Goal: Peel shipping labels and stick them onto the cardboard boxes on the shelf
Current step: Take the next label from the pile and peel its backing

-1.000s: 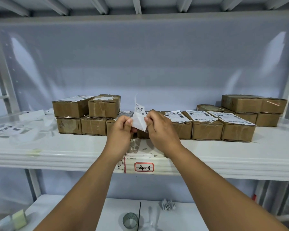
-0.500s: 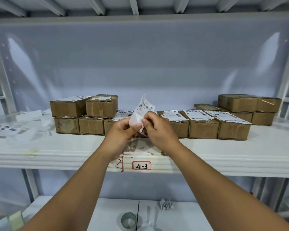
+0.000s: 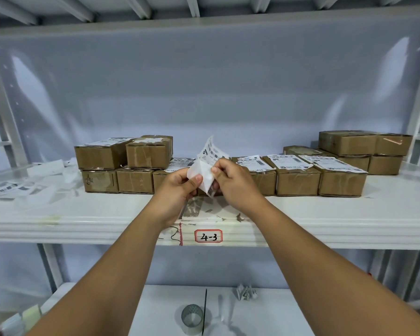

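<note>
Both my hands are raised in front of the white shelf. My left hand pinches the white backing sheet between thumb and fingers. My right hand pinches the printed shipping label, which curls up and away from the backing. Behind my hands runs a row of brown cardboard boxes; several of them carry labels on top. A two-layer stack of boxes stands to the left, one with a label on its lid.
Another stack of plain boxes sits at the back right. Loose labels and backing scraps lie on the shelf's left end. A red-framed tag "4-3" marks the shelf edge. Below, a tape roll and crumpled paper lie on a lower shelf.
The label has come further off the backing and now curls up to the right. My left thumb has folded the backing corner toward me. Both hands stayed in place.
</note>
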